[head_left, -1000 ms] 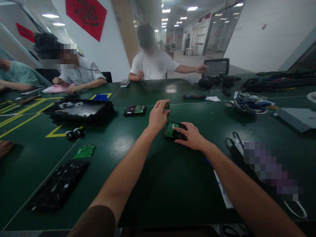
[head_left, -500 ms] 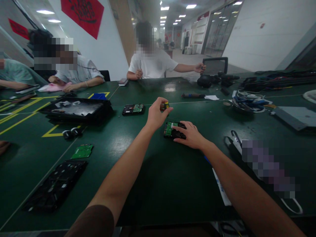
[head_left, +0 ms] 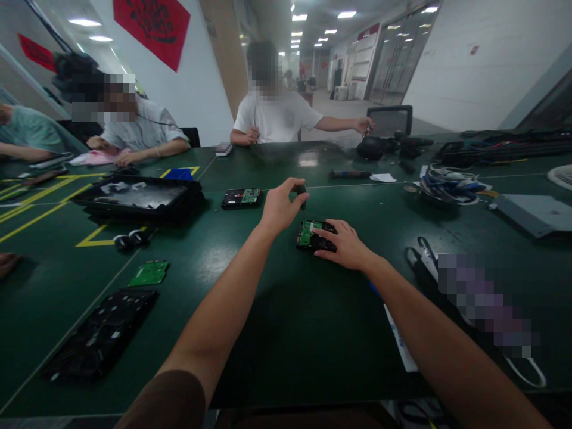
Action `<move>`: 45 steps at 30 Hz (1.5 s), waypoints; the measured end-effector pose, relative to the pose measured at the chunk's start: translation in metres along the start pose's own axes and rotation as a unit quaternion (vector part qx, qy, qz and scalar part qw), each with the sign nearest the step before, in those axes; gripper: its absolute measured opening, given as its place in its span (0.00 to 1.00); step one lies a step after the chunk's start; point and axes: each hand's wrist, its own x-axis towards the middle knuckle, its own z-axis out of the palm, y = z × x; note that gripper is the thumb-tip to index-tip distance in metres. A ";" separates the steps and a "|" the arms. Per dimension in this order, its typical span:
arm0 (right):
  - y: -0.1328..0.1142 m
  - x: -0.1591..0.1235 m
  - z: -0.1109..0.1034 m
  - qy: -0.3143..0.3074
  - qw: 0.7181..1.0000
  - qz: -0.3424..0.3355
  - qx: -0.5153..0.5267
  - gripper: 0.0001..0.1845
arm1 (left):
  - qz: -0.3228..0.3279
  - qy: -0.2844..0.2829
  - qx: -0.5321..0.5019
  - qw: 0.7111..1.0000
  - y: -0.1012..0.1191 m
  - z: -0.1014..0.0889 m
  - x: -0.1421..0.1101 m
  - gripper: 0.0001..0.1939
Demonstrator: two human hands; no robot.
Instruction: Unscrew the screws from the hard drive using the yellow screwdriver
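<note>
My left hand (head_left: 282, 205) is closed around the dark handle of a screwdriver (head_left: 302, 196). Its thin shaft points down to the left end of a hard drive (head_left: 309, 235), though whether the tip sits in a screw is too small to tell. The drive lies flat on the table with its green circuit board facing up. My right hand (head_left: 346, 243) grips the drive's right part, fingers over its top and thumb along the near edge, hiding that end. A second hard drive (head_left: 242, 198), also board side up, lies left of my left hand.
Left on the green table (head_left: 268, 351) are a black tray (head_left: 147, 199), a loose circuit board (head_left: 149, 273) and a black plastic part (head_left: 102, 336). To the right are a cable bundle (head_left: 451, 186), a grey metal box (head_left: 536, 211) and a strap (head_left: 426, 253). Other people sit across.
My left hand has turned and shifted slightly left. The screwdriver's yellow end no longer shows; its dark handle now stands nearly upright over the drive. My right hand and the drive stay put.
</note>
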 end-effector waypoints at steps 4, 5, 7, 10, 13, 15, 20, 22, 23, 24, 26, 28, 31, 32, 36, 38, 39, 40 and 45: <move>-0.001 0.000 -0.001 0.003 1.000 -0.002 0.000 0.39 | -0.052 -0.013 -0.162 0.985 0.003 0.007 0.000 0.10; -0.001 0.000 -0.001 0.004 1.000 -0.002 -0.001 0.39 | -0.070 -0.026 -0.203 0.976 0.005 0.009 0.000 0.10; -0.001 0.000 -0.001 0.004 1.000 -0.001 -0.005 0.39 | -0.101 -0.041 -0.266 0.958 0.008 0.013 -0.001 0.11; -0.002 0.000 -0.001 0.000 1.000 0.003 -0.009 0.39 | -0.141 -0.028 -0.320 0.936 0.011 0.015 -0.001 0.12; -0.003 0.000 -0.001 0.000 1.000 0.004 -0.008 0.39 | -0.169 -0.028 -0.344 0.923 0.011 0.015 0.000 0.11; -0.003 0.000 -0.001 0.000 1.000 0.004 -0.006 0.39 | -0.177 -0.038 -0.352 0.918 0.009 0.014 0.000 0.10; -0.003 0.000 -0.002 -0.001 1.000 0.006 -0.004 0.39 | -0.191 -0.032 -0.361 0.912 0.004 0.013 0.001 0.06; -0.003 0.000 -0.002 0.000 1.000 0.005 -0.004 0.39 | -0.190 -0.036 -0.367 0.910 0.004 0.012 0.001 0.05; -0.003 0.000 -0.001 0.000 1.000 0.004 -0.004 0.39 | -0.189 -0.042 -0.368 0.909 0.004 0.011 0.001 0.05; -0.003 0.000 -0.001 0.001 1.000 0.004 -0.004 0.39 | -0.190 -0.049 -0.368 0.909 0.005 0.010 0.000 0.05; -0.003 0.000 -0.001 0.002 1.000 0.003 -0.003 0.39 | -0.193 -0.060 -0.365 0.909 0.006 0.009 0.000 0.05; -0.002 0.000 -0.001 0.003 1.000 0.001 -0.003 0.39 | -0.192 -0.059 -0.367 0.908 0.005 0.008 0.000 0.06; -0.001 0.000 0.000 0.006 1.000 -0.003 -0.005 0.39 | -0.189 -0.040 -0.371 0.908 0.003 0.009 0.000 0.06; -0.001 0.000 0.000 0.006 1.000 -0.003 -0.005 0.39 | -0.191 -0.034 -0.367 0.910 0.002 0.009 0.000 0.06; -0.001 0.000 0.001 0.006 1.000 -0.002 -0.003 0.39 | -0.201 -0.019 -0.356 0.912 0.001 0.011 0.001 0.06; -0.001 -0.001 0.001 0.005 1.000 -0.002 -0.003 0.39 | -0.205 -0.021 -0.362 0.909 0.000 0.011 0.002 0.06; -0.001 -0.001 0.001 0.005 1.000 -0.003 -0.004 0.39 | -0.207 -0.023 -0.367 0.907 0.000 0.011 0.001 0.06; -0.001 -0.001 0.001 0.005 1.000 -0.003 -0.005 0.39 | -0.209 -0.025 -0.372 0.904 0.000 0.010 0.001 0.07; -0.001 -0.001 0.001 0.006 1.000 -0.003 -0.007 0.39 | -0.216 -0.036 -0.384 0.897 -0.001 0.011 0.001 0.09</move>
